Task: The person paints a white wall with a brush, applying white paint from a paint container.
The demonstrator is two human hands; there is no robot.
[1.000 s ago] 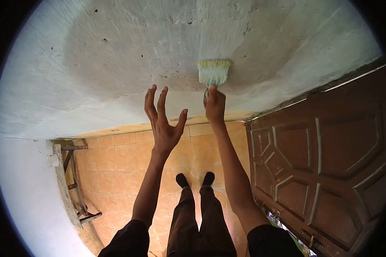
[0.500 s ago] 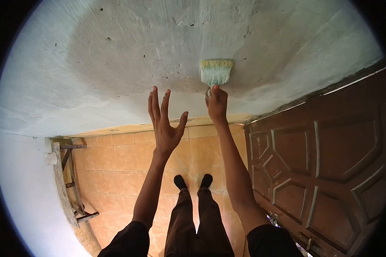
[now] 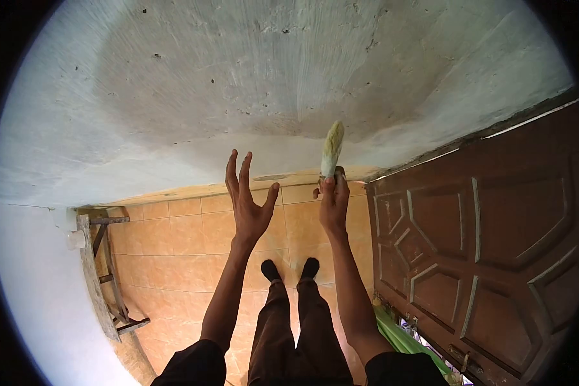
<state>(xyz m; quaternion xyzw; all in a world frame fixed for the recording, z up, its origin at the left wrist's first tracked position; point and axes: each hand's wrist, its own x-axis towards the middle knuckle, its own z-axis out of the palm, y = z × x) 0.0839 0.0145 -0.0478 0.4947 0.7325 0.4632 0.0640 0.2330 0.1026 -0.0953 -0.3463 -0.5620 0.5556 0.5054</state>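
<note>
My right hand (image 3: 334, 198) grips a paintbrush (image 3: 332, 148) by its handle. The brush is turned edge-on, its pale green and yellowish bristles pointing up in front of the wall (image 3: 238, 83). Whether the bristles touch the wall I cannot tell. The wall is whitish grey, with brush streaks, small dark pits and a darker patch around the middle. To the left, my left hand (image 3: 250, 206) is raised with its fingers spread and nothing in it.
A brown panelled door (image 3: 444, 219) with a metal latch stands on the right, with green cloth (image 3: 405, 338) at its lower edge. A wooden bench (image 3: 100, 276) is by the left wall. Orange tiles (image 3: 174, 257) cover the floor around my feet.
My right hand has drawn down and back with the brush, which has turned from flat to edge-on. My left hand is slightly lower. Green cloth now shows by the door.
</note>
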